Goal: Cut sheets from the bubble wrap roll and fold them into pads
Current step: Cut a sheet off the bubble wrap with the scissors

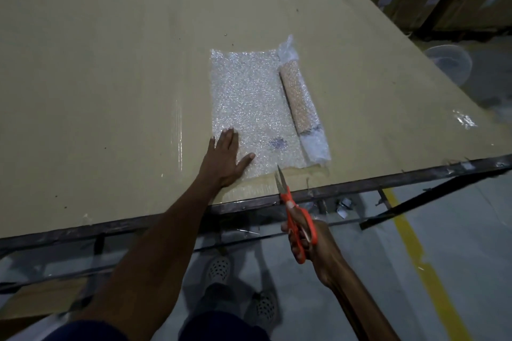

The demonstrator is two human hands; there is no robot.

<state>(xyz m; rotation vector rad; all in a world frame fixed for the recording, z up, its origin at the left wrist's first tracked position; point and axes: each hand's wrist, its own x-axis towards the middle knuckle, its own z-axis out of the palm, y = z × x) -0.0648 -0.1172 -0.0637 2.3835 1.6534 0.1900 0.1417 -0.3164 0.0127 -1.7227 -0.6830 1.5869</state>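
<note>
A bubble wrap roll [300, 104] lies on the cardboard-covered table [110, 77], with a stretch of bubble wrap sheet [249, 102] unrolled flat to its left. My left hand [225, 158] presses flat, fingers straight, on the sheet's near left corner. My right hand [307, 246] grips orange-handled scissors [293, 216] over the table's front edge. Their blades are slightly parted and point at the sheet's near edge, just short of it, to the left of the roll's near end.
The table's dark metal frame [360, 185] runs along the front edge. A white fan [448, 62] stands off the right side. A yellow floor line [415, 246] runs under the table's right end. Stacked cartons fill the dim background.
</note>
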